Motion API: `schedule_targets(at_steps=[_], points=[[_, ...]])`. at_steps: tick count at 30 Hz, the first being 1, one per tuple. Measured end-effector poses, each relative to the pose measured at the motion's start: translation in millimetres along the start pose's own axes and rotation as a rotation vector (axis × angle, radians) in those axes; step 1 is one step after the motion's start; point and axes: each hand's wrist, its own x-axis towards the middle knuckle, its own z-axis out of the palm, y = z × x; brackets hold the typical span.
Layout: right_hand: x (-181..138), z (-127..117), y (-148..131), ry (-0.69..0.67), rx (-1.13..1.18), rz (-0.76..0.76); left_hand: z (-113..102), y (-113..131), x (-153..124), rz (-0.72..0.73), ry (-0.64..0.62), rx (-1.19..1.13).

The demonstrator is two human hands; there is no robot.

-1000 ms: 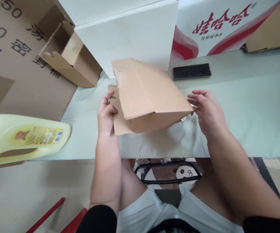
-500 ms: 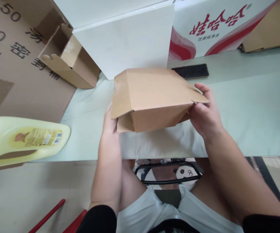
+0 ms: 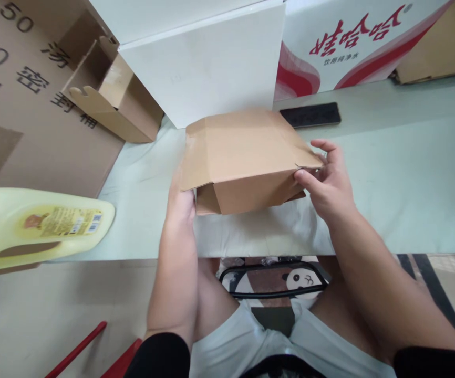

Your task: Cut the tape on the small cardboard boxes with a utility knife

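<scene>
A brown cardboard box [image 3: 251, 149] is held between my two hands over the near part of the table, its end flaps partly folded. My left hand [image 3: 181, 197] grips the left end, with its fingers largely hidden behind the flap there. At the opposite end my right hand [image 3: 330, 184] has its thumb against the near side by the corner, while its fingers curl round the right flap. A narrow gap shows under the left flap.
A black phone [image 3: 311, 115] lies behind the box on the green-covered table [image 3: 393, 168]. White cartons [image 3: 212, 68] stand at the back. Left are a partly folded box [image 3: 133, 113], a large printed carton [image 3: 46, 136] and a pale yellow jug [image 3: 42, 226].
My right hand has shifted slightly left, its thumb now further along the box's near side. The right flap has folded inward a little. My left hand stays at its end.
</scene>
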Motion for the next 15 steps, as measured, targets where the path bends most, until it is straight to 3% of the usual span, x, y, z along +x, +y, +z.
schedule_targets(at_steps=[3,10,15], points=[[2,-1,2,0.087,-0.097,-0.031,-1,4,-2,0.064,-0.043,0.073],[3,-2,1,0.146,-0.149,0.039,-7,13,-9,-0.088,-0.295,0.033],[0,0,-5,0.146,-0.09,0.073,-21,20,-14,-0.174,-0.368,-0.003]])
